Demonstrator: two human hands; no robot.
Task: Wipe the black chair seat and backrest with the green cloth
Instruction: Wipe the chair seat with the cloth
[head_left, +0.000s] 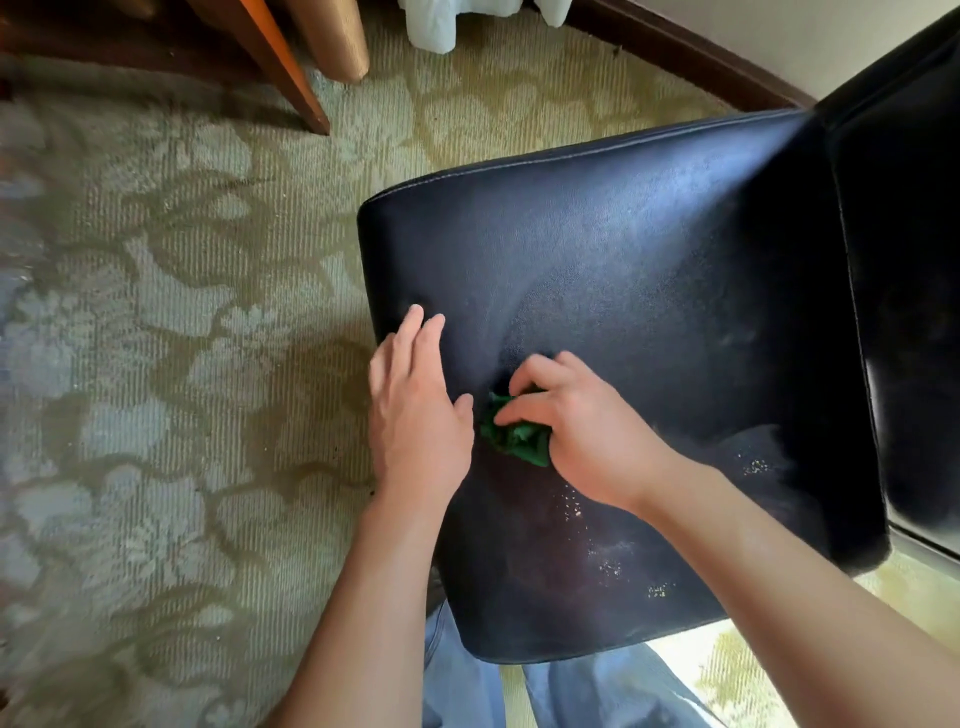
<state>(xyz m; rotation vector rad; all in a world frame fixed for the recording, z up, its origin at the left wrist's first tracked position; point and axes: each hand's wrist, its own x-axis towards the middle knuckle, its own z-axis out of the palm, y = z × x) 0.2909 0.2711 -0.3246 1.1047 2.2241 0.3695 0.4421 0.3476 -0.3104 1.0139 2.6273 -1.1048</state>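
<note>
The black chair seat (649, 291) fills the middle and right of the view, and its backrest (904, 260) rises at the right edge. My right hand (576, 431) presses a bunched green cloth (511, 436) onto the seat near its left front part. My left hand (415, 400) lies flat beside it on the seat's left edge, fingers extended and holding nothing. Pale crumbs (613, 564) are scattered on the seat's near part, under my right forearm.
Patterned green-beige carpet (166, 364) covers the floor to the left. A wooden furniture leg (291, 67) stands at the top left, a white bag-like object (436, 23) at the top, and a dark skirting board (691, 52) along the wall. My blue trousers (571, 691) show below the seat.
</note>
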